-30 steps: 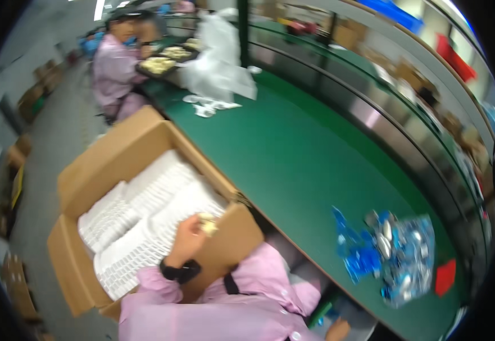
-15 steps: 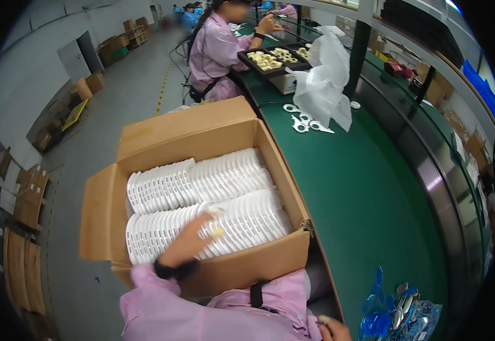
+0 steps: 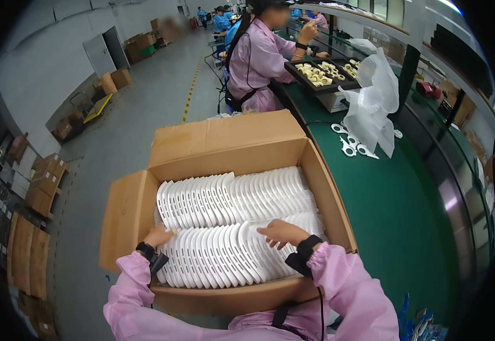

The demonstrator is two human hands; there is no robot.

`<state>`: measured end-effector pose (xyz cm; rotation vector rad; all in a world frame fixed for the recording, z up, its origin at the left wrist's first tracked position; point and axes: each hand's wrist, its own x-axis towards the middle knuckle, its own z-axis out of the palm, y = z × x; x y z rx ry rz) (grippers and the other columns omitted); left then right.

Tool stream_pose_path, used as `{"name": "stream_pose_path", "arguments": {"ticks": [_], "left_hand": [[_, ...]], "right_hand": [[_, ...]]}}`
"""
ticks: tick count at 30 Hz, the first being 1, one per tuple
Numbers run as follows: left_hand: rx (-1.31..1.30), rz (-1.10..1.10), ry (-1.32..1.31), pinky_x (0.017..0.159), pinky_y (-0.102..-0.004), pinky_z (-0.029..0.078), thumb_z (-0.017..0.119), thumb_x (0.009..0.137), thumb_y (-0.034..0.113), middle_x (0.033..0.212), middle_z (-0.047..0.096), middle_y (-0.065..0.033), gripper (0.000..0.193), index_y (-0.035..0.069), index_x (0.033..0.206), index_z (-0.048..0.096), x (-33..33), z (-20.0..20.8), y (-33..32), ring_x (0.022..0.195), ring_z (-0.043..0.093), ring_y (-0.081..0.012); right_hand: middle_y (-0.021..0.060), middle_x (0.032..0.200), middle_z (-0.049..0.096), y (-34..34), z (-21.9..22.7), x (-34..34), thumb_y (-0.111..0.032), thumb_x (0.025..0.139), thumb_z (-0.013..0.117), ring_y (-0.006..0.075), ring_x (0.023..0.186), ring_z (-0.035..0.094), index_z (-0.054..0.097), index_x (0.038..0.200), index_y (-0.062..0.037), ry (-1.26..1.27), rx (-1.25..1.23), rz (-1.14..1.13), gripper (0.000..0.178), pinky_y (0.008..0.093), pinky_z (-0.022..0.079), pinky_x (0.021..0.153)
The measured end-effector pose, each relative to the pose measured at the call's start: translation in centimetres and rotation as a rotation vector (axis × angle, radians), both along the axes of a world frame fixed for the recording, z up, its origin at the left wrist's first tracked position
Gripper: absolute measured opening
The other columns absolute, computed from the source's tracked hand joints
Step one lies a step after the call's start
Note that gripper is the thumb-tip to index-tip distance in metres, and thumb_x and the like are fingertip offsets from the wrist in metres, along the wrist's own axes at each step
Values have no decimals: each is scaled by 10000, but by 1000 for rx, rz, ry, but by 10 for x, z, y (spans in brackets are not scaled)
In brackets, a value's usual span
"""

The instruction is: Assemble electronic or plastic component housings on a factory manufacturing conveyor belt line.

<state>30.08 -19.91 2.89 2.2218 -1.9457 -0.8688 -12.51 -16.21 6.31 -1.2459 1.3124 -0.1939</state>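
Observation:
An open cardboard box (image 3: 230, 135) in front of me holds two rows of thin white curved plastic pieces with slots, standing on edge and packed tightly. My left hand (image 3: 158, 235) is at the left end of the near row (image 3: 210, 258), its fingertips beside the endmost pieces; part of its fingers is hidden. Over the right part of that row is my right hand (image 3: 284, 233), open, fingers apart and pointing left, with nothing visible in it. The far row (image 3: 196, 199) lies beyond both hands.
A green-topped workbench (image 3: 395, 227) runs along the right. On it are white ring-shaped parts (image 3: 349, 145), translucent wrapping (image 3: 375, 102) and a black tray (image 3: 321, 88) of cream-coloured pieces. A co-worker (image 3: 261, 62) in pink sits beyond the box. Bluish items (image 3: 418, 324) lie near right.
My left hand has moved from over the near row to its left end. My right hand has come from the bench edge to over the pieces. The view has shifted left.

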Motion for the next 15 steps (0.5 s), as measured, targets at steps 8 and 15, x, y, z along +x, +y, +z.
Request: {"name": "stream_pose_path", "arguments": {"ticks": [8,15], "left_hand": [[215,-31,-251,818,-390,507,652,651,689,1001,674,-226,788,47,1107,661,14,-13,-19,940,655,-354],[-37,-26,24,840,-403,496,763,646,515,1011,672,-224,687,4,1091,650,6,9,-2,961,649,-350]], "right_hand": [[197,885,625,-37,-66,58,-570,878,546,283,782,663,568,1052,156,-154,225,9,747,344,563,636],[132,894,655,-12,-82,98,-342,826,712,199,782,662,622,1006,98,-222,56,-269,485,266,527,714]]}}
